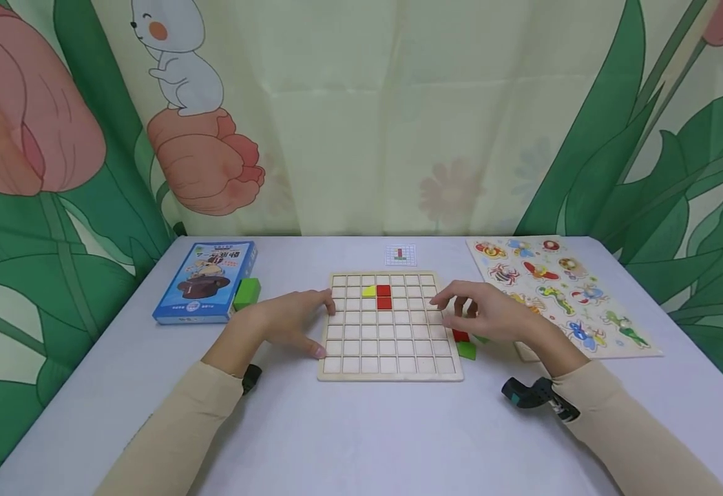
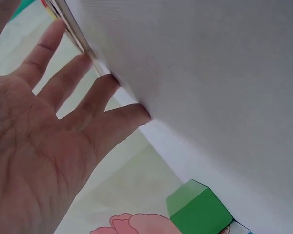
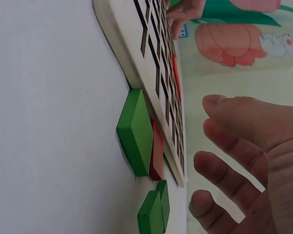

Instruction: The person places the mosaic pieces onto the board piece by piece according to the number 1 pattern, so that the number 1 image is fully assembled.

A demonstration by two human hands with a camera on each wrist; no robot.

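A wooden grid board (image 1: 392,377) lies flat on the table. Two red squares (image 1: 383,297) sit in its upper cells, one below the other, and a small yellow piece (image 1: 369,291) is left of the top one. My left hand (image 1: 290,320) rests at the board's left edge with fingers spread, touching it. Over the right edge hovers my right hand (image 1: 491,310), fingers loosely bent and nothing visible between them. Beside that edge lie a green diamond-shaped block (image 3: 139,134), a red piece (image 3: 157,151) and further green pieces (image 3: 150,214).
A blue box (image 1: 203,282) stands at the left with green blocks (image 1: 246,294) beside it. Behind the grid board lies a small printed grid card (image 1: 401,255). An insect picture board (image 1: 634,348) is at the right. A printed curtain (image 1: 361,151) hangs behind the table.
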